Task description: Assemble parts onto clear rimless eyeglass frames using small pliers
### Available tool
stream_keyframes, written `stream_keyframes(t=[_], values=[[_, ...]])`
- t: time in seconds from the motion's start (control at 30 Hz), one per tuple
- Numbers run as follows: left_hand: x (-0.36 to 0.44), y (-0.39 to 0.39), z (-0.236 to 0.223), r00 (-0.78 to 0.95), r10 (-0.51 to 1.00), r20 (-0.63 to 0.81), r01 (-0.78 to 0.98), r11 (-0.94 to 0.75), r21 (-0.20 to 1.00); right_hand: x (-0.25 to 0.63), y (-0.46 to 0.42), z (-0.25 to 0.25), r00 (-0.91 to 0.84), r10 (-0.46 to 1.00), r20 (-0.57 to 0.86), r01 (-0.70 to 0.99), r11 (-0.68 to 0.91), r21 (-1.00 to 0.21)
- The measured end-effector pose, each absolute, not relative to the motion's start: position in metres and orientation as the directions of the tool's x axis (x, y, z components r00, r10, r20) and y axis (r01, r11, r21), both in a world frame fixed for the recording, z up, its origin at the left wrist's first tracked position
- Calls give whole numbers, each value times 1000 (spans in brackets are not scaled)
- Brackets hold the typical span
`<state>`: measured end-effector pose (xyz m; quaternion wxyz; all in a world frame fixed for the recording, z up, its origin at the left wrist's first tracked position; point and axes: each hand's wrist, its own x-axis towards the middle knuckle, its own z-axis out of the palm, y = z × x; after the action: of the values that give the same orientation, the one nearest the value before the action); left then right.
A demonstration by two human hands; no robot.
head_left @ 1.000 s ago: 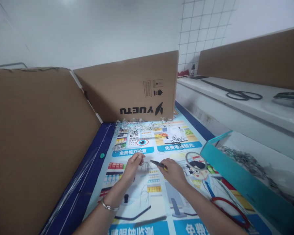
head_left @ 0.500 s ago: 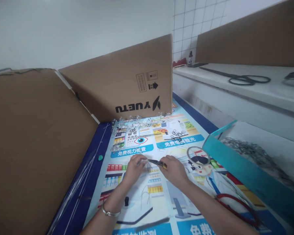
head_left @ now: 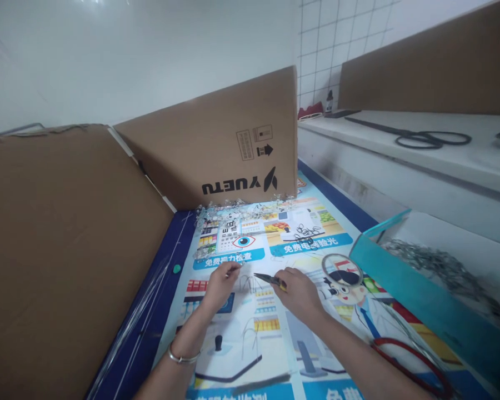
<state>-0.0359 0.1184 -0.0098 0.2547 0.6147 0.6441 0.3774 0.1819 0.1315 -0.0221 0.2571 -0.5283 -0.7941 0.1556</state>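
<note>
My left hand pinches one end of a thin bent wire piece just above the printed poster mat. My right hand is closed around small pliers with yellow handles, whose dark tips point left toward the wire. The two hands are a short gap apart over the middle of the mat. A silver bracelet sits on my left wrist.
Cardboard panels stand at the left and back. Loose wire bits and dark rings lie at the mat's far end. A teal box with metal chain stands right. Scissors lie on the white ledge.
The hands drew slightly apart; the plier tips that touched the wire half a second ago now sit just clear of my left fingers. The camera shifted a little.
</note>
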Motion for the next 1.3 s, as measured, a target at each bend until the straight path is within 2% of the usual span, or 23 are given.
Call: stream_keyframes(t=[0.17,0.43,0.6,0.77,0.93,1.07,1.2,1.3], values=[[-34,115,-3,62,995,74,715,-96,692,181,132,-21,-323,912,252,771,408,-490],[-32,108,11,170,979,-110,671,-33,740,181,132,-20,-347,908,234,794,417,-443],[-37,98,31,299,943,-149,837,-184,516,182,131,-20,-363,903,231,796,430,-426],[-22,84,40,396,873,-283,900,-308,310,183,130,-20,-378,899,221,816,436,-380],[-2,74,38,392,876,-282,916,-344,204,182,129,-20,-388,895,221,819,445,-364],[4,69,32,419,894,-158,899,-384,212,182,129,-19,-404,887,224,806,461,-371],[3,67,28,401,914,-59,865,-357,352,182,129,-19,-403,890,212,812,455,-366],[0,69,31,386,921,-53,843,-329,425,182,129,-19,-403,892,207,807,453,-380]])
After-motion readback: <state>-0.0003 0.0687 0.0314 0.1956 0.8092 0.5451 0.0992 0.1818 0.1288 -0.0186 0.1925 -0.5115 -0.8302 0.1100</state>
